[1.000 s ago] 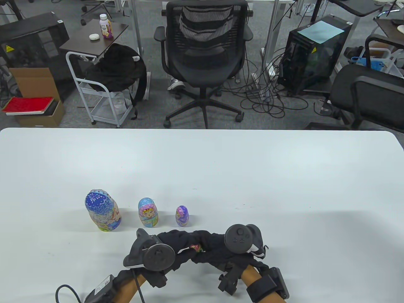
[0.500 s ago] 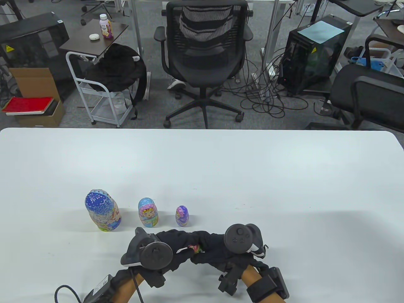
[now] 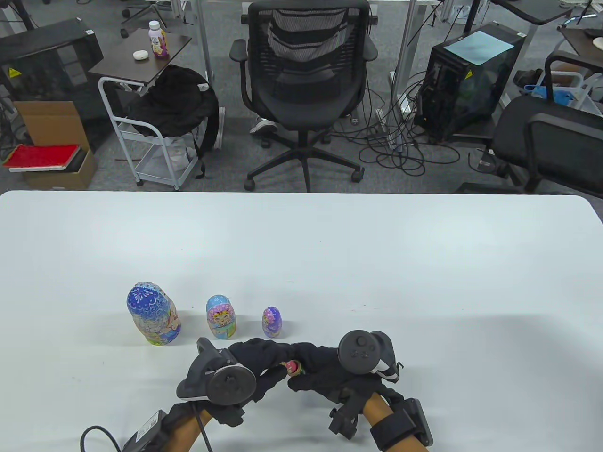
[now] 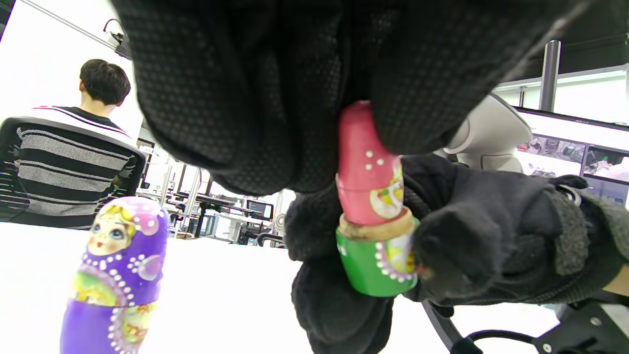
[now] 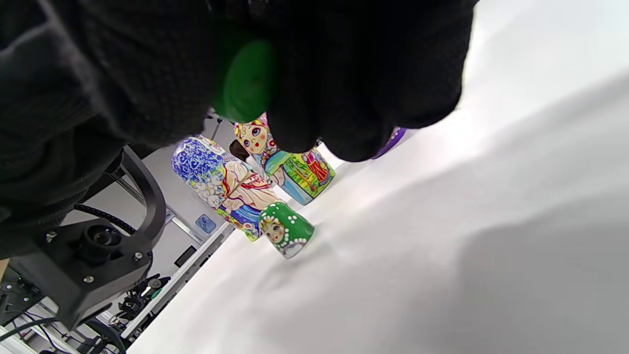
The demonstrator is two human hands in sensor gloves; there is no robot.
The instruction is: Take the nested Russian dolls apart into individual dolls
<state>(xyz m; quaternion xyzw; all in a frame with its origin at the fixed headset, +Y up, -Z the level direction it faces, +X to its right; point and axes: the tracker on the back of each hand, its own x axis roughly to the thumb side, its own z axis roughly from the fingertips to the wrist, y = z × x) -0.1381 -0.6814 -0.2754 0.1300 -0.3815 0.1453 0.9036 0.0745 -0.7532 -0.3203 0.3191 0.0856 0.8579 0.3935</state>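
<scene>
White table (image 3: pixel 330 245) carries three dolls (image 3: pixel 221 318) in a row, just beyond my hands. My left hand (image 3: pixel 254 365) pinches the pink doll (image 4: pixel 366 167), which sits partly inside the green base (image 4: pixel 376 265) that my right hand (image 3: pixel 320 372) grips.

Both hands (image 3: pixel 292 369) pinch tiny pink doll (image 3: pixel 293 367).

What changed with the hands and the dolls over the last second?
The left hand and right hand shifted slightly up the table view, toward the row of dolls. The pink doll between them shows more, its head now clear of the left fingers; the right hand holds the green bottom half. The blue doll, light-blue doll and purple doll stayed put.
</scene>
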